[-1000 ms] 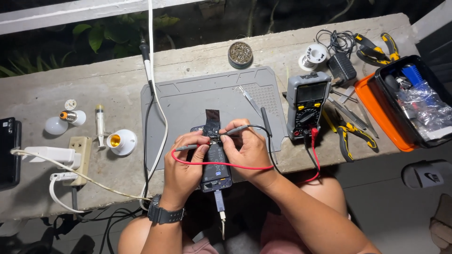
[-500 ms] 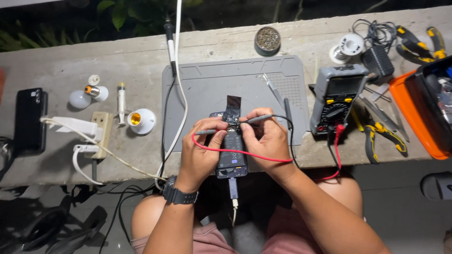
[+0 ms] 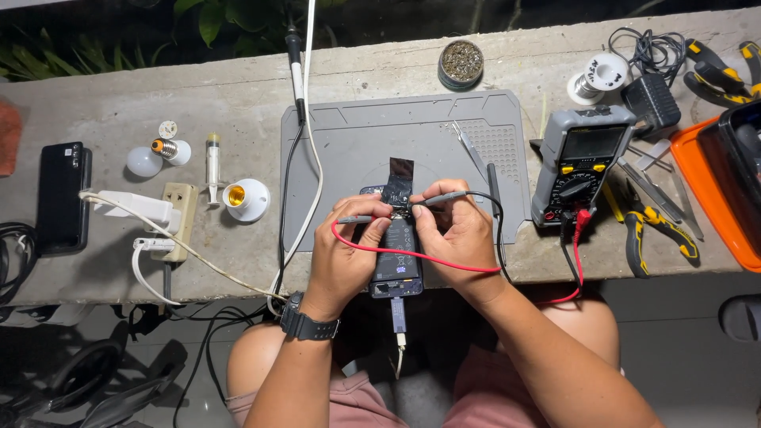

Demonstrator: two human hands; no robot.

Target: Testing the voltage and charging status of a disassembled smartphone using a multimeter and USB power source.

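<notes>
Concrete forms the counter point(image 3: 119, 95), and on it lies a grey work mat point(image 3: 357, 143) with a grey multimeter point(image 3: 583, 162) just beside its right edge. An opened phone point(image 3: 399, 257) sits at the mat's near edge, partly overhanging the counter toward the person's lap, its back off and a dark flap point(image 3: 399, 181) lifted above it; a cable plugs into its lower end.

Judging by how things lie, the work is mid-measurement: the phone is already open, the meter's leads are plugged in, and both probe tips meet near the phone's upper part. Whether a reading shows on the meter's display cannot be told. Closing the phone up remains undone.

Both hands rest over the phone, wrists low, fingers curled. The left hand point(image 3: 345, 257), with a dark watch at its wrist, pinches the red-leaded probe point(image 3: 357, 219), pointing it rightward. The right hand point(image 3: 460, 242) pinches the black-leaded probe point(image 3: 444, 198), angled leftward toward the same spot. The red wire point(image 3: 444, 264) loops across both hands to the meter.
</notes>
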